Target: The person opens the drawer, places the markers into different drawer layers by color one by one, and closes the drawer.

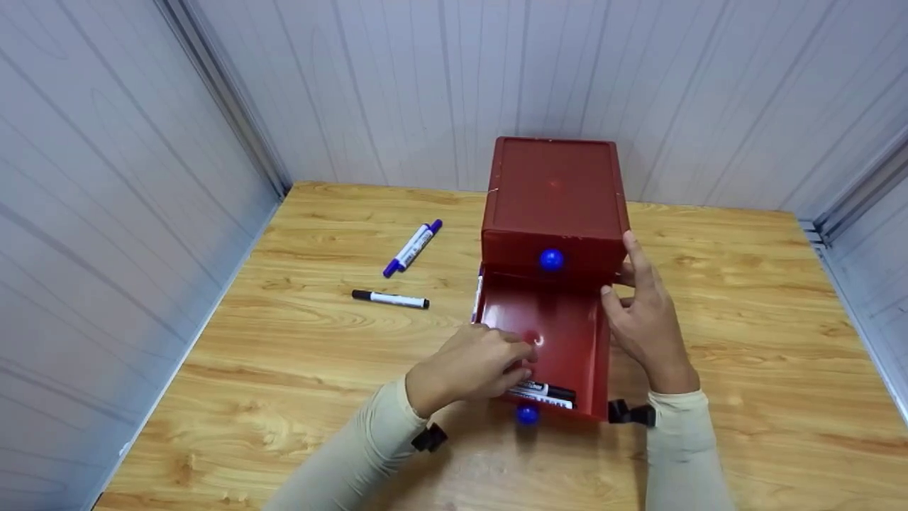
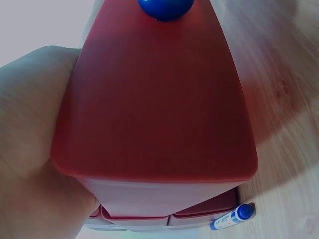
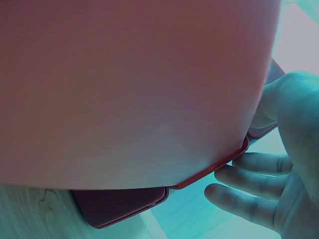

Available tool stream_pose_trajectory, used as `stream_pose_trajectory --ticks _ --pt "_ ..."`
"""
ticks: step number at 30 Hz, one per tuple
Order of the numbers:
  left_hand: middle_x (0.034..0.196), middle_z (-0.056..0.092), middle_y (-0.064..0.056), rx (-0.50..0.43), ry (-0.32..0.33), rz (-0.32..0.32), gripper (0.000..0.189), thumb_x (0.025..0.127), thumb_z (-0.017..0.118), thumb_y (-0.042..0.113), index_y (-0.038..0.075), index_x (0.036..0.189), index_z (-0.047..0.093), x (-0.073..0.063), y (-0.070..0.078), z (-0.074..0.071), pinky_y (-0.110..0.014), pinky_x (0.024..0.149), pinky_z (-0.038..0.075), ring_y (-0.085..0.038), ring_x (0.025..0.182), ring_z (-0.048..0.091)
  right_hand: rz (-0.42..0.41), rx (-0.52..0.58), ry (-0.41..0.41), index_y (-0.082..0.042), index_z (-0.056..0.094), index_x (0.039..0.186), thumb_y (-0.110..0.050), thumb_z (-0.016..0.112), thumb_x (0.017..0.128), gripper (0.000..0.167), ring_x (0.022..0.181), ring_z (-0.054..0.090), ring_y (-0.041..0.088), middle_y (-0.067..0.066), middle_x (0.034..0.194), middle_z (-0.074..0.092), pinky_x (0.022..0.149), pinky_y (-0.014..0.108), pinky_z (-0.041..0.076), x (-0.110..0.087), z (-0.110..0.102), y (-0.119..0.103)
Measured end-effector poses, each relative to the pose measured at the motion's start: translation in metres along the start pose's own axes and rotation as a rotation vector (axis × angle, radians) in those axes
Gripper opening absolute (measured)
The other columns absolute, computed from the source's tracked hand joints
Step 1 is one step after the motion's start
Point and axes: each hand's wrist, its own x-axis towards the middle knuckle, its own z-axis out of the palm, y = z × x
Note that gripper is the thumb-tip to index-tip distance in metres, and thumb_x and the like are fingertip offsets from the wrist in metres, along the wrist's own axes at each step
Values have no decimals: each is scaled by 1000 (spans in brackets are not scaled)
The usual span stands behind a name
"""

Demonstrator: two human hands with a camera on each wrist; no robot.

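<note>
A red drawer box (image 1: 557,186) has its lower drawer (image 1: 567,330) pulled out toward the person. My left hand (image 1: 472,362) reaches over the drawer's left wall, fingers bent down inside near the front. Beside its fingertips a black-capped marker (image 1: 557,392) and a white-barrelled marker (image 1: 543,401) lie along the drawer front. Whether the fingers hold one is hidden. The left wrist view shows the drawer's red outside (image 2: 154,99), with the hand at its edge. My right hand (image 1: 647,326) is at the box's right front corner, fingers extended; its fingertips (image 3: 227,172) meet a red edge in the right wrist view.
Left of the box, two blue-capped markers (image 1: 413,248) lie side by side, with a black-capped marker (image 1: 390,299) nearer. Another marker (image 1: 477,294) is against the drawer's left side. Blue knobs (image 1: 527,414) stick out from the drawer fronts. Pale panel walls (image 1: 397,92) enclose the wooden table (image 1: 284,341).
</note>
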Motion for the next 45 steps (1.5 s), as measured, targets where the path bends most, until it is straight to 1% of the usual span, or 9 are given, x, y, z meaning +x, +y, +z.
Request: stream_pose_trajectory --ticks 3,10,19,24,29,33,36,42,45 --pt "78 63 12 -25 -49 -10 20 98 61 36 23 85 68 -1 2 -1 -26 55 45 -4 64 57 -6 -8 -3 -24 21 161 1 61 92 83 108 65 33 17 135 52 74 41 59 0 0 0" --pt "56 46 12 -84 -170 -67 49 102 45 55 24 64 51 -1 7 -2 -26 47 34 -6 51 45 -9 0 -3 -24 21 160 1 62 92 83 108 65 34 19 134 53 74 46 58 -2 1 0" --pt "51 41 11 -104 -233 -112 57 100 42 63 24 58 51 -3 11 -3 -29 46 36 -8 49 42 9 17 -5 -25 22 160 1 62 93 83 109 65 32 17 135 52 75 8 48 -3 1 0" --pt "52 44 12 -68 -265 -85 58 100 41 63 25 59 55 -4 12 -5 -31 55 39 -8 51 44 3 3 -10 -25 21 160 0 62 93 83 109 65 32 18 136 52 75 16 53 -3 1 1" --pt "60 57 12 45 -205 -25 55 102 40 60 27 67 66 -6 13 -3 -34 68 44 -10 63 54 -9 -3 -13 -24 20 161 0 61 93 83 109 65 33 19 135 52 73 43 59 -3 0 1" --pt "75 67 11 84 -137 -1 51 102 41 59 25 79 71 -7 12 -1 -35 72 45 -12 74 62 -11 -8 -15 -23 20 161 -1 61 94 82 109 64 34 19 135 52 74 48 58 -3 0 0" --pt "80 69 9 87 -101 -3 49 103 41 57 23 85 72 -7 12 0 -35 73 47 -12 80 63 -8 -9 -14 -24 20 161 -1 61 94 82 109 65 34 19 134 53 73 45 59 -2 -1 0" --pt "76 62 5 79 -51 -6 43 104 46 49 19 84 70 -8 10 0 -34 74 49 -12 76 58 -7 -9 -13 -25 19 161 -1 61 94 82 109 65 34 18 137 51 75 20 55 -1 -2 -1" --pt "75 64 5 103 -7 13 38 104 49 43 18 82 69 -11 9 1 -37 89 49 -12 78 62 -5 -1 -10 -24 20 161 0 61 93 82 108 65 33 18 134 53 75 15 52 -1 -1 1"
